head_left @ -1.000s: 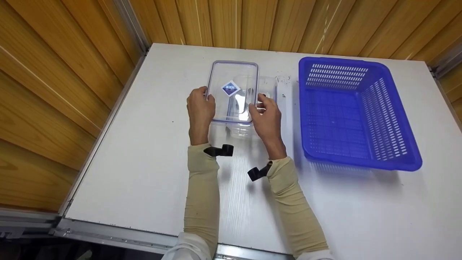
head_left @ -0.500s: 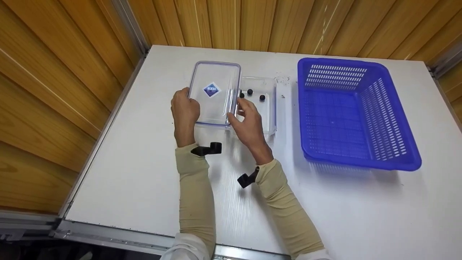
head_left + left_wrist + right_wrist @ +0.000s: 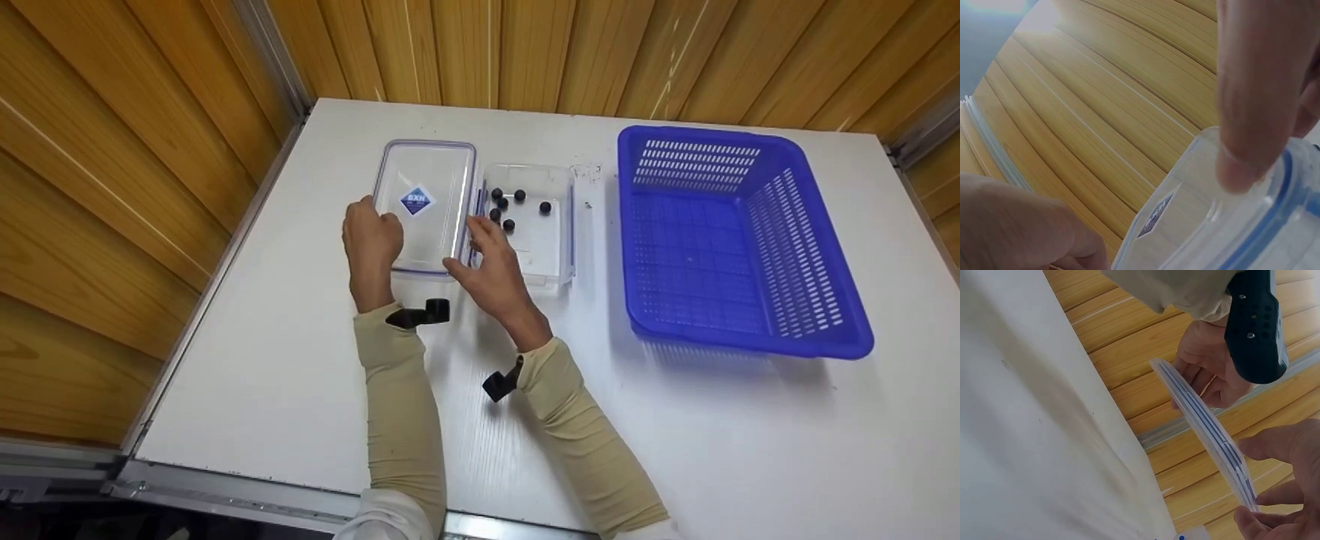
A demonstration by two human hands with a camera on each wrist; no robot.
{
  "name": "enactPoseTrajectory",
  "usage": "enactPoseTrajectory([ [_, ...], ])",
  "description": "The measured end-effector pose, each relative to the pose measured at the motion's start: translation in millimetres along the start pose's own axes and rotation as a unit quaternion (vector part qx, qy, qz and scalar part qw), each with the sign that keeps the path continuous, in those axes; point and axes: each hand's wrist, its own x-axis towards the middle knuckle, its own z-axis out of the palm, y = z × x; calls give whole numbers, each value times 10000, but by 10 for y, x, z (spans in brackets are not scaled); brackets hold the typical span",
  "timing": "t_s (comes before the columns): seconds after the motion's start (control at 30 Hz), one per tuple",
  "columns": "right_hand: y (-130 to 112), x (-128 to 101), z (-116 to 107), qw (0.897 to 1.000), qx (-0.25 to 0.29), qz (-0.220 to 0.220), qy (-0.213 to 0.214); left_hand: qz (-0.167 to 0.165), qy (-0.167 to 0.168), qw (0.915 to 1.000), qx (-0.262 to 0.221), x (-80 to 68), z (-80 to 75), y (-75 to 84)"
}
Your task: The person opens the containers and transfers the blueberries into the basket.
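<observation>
My left hand (image 3: pixel 371 244) grips the left edge of a clear rectangular lid (image 3: pixel 427 236) with a lilac-blue rim and a blue diamond label. On its opposite edge my right hand (image 3: pixel 491 274) pinches near the close corner; in the right wrist view the thumb and fingers lie either side of the rim. That view shows the lid (image 3: pixel 1202 430) edge-on and raised over the table. Just right of it stands a clear plastic container (image 3: pixel 544 281), uncovered, with several small black balls (image 3: pixel 520 196) on its floor, mostly in the left half.
A large blue plastic basket (image 3: pixel 694 341) with slotted walls stands on the right of the white table (image 3: pixel 300 405). Wood-plank walls (image 3: pixel 480 52) rise behind and at the left. A metal rail (image 3: pixel 247 495) runs along the front edge.
Both hands have carried the lid leftward off the container and somewhat toward me. The black balls, largely hidden behind it before, now show. The container and basket stay put.
</observation>
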Motion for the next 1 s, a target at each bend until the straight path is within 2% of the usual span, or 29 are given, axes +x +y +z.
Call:
enactPoseTrajectory([
  [0.27, -32, -22, 134, 9989, -309, -94, -348, -318, -195, 9991, 220, 18, -58, -84],
  [0.5, 10, -28, 265, 9968, -432, 48, -676, -556, -344, 9973, 349, 39, -106, -161],
  [1.0, 81, -60, 463, 9908, -938, 333, -914, -800, -595, 9933, 589, 83, -92, -361],
])
